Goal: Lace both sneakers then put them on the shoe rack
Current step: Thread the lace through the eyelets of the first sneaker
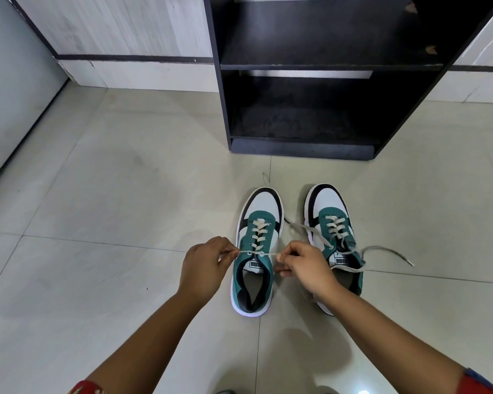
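Two teal, white and black sneakers stand side by side on the tiled floor, toes pointing at the rack. The left sneaker (256, 223) is laced up to its top eyelets. My left hand (205, 265) pinches one end of its white lace (258, 236) on the left side, and my right hand (305, 265) pinches the other end on the right; both ends are pulled taut sideways. The right sneaker (329, 211) is laced too, with its grey lace ends (387, 250) lying loose over the shoe and floor.
A black shoe rack (325, 66) with open shelves stands just beyond the sneakers, against a pale wall. A grey panel (9, 95) runs along the left. Light floor tiles (111, 194) spread to the left and right of the shoes.
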Demonstrator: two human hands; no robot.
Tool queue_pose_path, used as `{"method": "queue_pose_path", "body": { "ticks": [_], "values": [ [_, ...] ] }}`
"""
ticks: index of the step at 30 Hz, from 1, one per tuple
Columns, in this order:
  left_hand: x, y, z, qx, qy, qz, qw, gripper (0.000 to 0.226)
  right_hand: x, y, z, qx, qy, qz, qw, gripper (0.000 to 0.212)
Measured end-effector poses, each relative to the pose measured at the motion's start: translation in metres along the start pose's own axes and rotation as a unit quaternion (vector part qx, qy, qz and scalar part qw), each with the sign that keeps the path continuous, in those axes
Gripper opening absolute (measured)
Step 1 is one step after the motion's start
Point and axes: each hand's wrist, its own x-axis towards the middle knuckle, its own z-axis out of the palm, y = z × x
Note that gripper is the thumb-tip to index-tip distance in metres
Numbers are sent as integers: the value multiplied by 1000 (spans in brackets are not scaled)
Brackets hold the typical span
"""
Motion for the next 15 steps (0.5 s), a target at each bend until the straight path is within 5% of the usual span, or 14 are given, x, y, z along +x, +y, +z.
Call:
{"method": "queue_pose_path", "body": {
  "ticks": [6, 11, 15],
  "values": [
    [0, 0, -1, -11, -17, -1, 1000, 15, -3, 1, 0, -18, -3, -12, 1000, 26],
    [5, -7, -4, -30, -82, -31, 996, 22, -8, -3, -8, -98, -17, -105, 989, 22],
    [10, 15, -17, -285, -90, -102, 949, 30, -6, -16, -7, 87, -31, -124, 988, 28]
  ]
}}
